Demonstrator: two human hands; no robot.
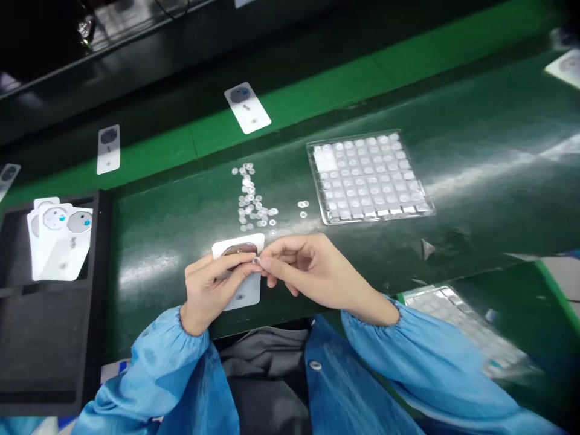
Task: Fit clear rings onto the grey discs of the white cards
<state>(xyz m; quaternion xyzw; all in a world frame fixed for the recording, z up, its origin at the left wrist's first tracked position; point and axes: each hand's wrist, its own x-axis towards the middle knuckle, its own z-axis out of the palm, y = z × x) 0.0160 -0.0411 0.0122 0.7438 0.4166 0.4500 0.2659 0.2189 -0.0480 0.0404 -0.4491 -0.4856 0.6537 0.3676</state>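
Note:
Over a white rectangular panel (250, 291) with a dark round window, my two hands meet fingertip to fingertip. Between them is a small round disc (257, 260), partly covered by the fingers. My left hand (209, 284) pinches it with thumb and forefinger from the left. From the right, the thumb and forefinger of my right hand (315, 266) close on the same disc, its other fingers curled. The panel lies on the green bench and is partly hidden by my left hand. Just beyond, a scatter of small clear discs (251, 202) lies loose.
At right on the bench (172, 211) is a clear tray (369, 178) with rows of round white parts. A black tray (93, 302) at left holds several stacked panels (61, 244). More panels (247, 109) lie along the bright green strip behind. A bagged tray (466, 329) sits lower right.

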